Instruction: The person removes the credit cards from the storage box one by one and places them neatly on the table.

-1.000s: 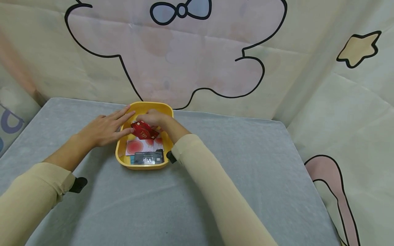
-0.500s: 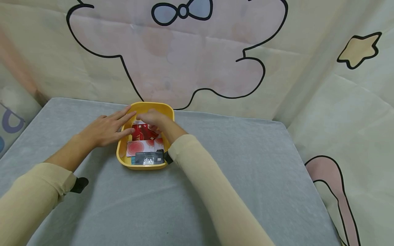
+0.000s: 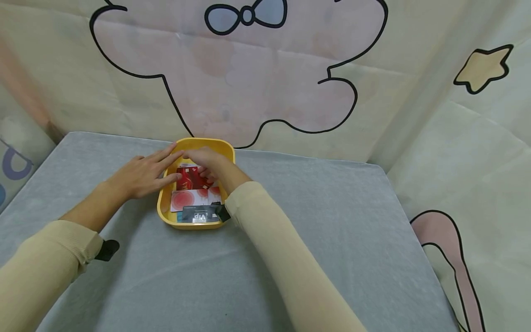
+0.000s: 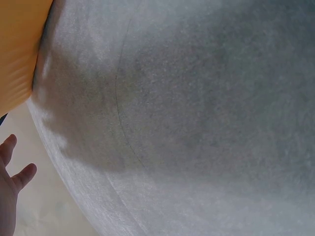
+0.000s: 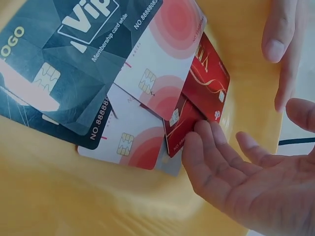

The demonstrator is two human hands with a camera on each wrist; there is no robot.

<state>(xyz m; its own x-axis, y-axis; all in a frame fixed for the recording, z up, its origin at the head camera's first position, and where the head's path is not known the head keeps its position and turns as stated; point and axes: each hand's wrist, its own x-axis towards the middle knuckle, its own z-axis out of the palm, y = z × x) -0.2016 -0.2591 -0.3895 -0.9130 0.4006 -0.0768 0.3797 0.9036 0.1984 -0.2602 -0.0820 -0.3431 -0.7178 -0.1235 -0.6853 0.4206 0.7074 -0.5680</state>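
Note:
A yellow plastic tray [image 3: 195,226] holds several overlapping cards. My left hand [image 3: 134,177] lies over the tray's left rim with its fingers outstretched. Inside the tray is my right hand [image 3: 209,161], palm sideways, its fingers loosely bent. In the right wrist view its fingertips are right at the edge of a red card [image 5: 182,123], with another red card [image 5: 211,81] beside it. White cards with pink circles [image 5: 162,64] lie next to these. Dark "Vip" membership cards [image 5: 74,73] overlap them at the near end. The right hand covers part of the tray's far right side.
The tray stands near the back edge of a table covered with grey cloth [image 3: 311,240]. Behind the table hangs a pale curtain [image 3: 265,83] with cartoon outlines, and another printed panel [image 3: 477,138] is at the right.
A red card that stood tilted at my right hand one second ago now lies flat among the others. The right hand has shifted slightly, while the left hand has stayed in place.

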